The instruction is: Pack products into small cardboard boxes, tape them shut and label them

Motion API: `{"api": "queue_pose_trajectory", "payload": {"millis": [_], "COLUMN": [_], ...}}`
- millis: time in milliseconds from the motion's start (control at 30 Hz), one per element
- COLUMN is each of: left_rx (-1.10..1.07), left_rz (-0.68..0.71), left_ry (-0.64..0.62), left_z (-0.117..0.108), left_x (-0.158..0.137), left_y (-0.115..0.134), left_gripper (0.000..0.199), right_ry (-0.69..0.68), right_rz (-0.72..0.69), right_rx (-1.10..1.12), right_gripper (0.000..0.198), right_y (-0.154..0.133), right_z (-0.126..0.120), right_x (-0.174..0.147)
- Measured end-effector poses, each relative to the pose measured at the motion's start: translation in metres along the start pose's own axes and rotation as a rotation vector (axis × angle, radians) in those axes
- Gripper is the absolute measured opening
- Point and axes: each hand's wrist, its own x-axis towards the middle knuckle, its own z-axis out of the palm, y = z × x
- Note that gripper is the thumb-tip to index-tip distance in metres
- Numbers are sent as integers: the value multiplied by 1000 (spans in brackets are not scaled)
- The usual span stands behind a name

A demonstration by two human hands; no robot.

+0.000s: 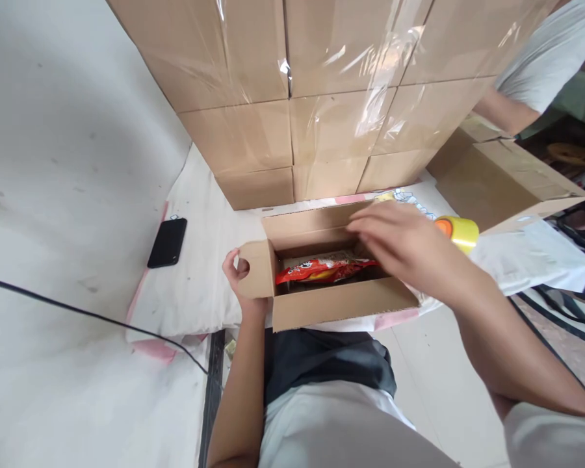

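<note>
An open cardboard box (341, 311) lies lengthwise before me with its flaps spread out. Inside it rests a red printed packet (322, 268), shiny like plastic. My left hand (241, 286) grips the box's left end flap, which has a round hole; the fingers curl around the flap's outer edge. Over the right end of the box hovers my right hand (404, 244), slightly blurred, fingers stretched out and no object seen in it. It hides that end of the box and its flap. Just beyond the right hand is a roll of yellow tape (461, 234).
Stacked cardboard boxes (253, 140) under clear film or tape rise behind. A black phone (168, 243) lies left on the cloth-covered table (205, 273), near the white wall. Another open box (497, 175) stands right, by a person's arm (504, 110). A black cable (102, 317) crosses the left.
</note>
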Motion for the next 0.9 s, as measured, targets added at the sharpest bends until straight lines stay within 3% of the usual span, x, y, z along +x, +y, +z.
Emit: {"api": "queue_pose_trajectory", "payload": {"millis": [100,167,233,267,333,400,467,567,700,767,900], "left_rx": [27,68,173,249,405,484,499,473,345,206,64], "left_rz": [97,154,281,373,546,613,595,516,190,58,-9], "left_ry": [-103,-224,-416,-530,-743,-857,-833,-656,-500,-414,-269], "left_z": [-15,-28,-42,-48,-55,-55,-49,-34,-14,-5,7], "left_x": [-7,-6,1,6,15,20,20,11,-4,-10,-21], "left_y": [0,5,15,22,36,49,58,65,65,64,64], "left_gripper": [58,43,37,43,62,74,75,59,40,34,51], "right_ry": [317,377,331,280,182,121,117,163,457,524,627], "right_rz": [355,540,544,495,388,319,257,216,416,464,371], "right_rx": [75,287,574,673,711,605,492,482,722,829,873], "right_gripper": [26,35,48,53,55,50,49,53,52,52,49], "right_y": [18,31,38,39,37,34,32,34,40,43,41], "right_z": [-6,7,27,35,46,46,41,39,56,68,86], "right_x": [-28,-49,-67,-73,-80,-80,-78,-71,-53,-44,-41]}}
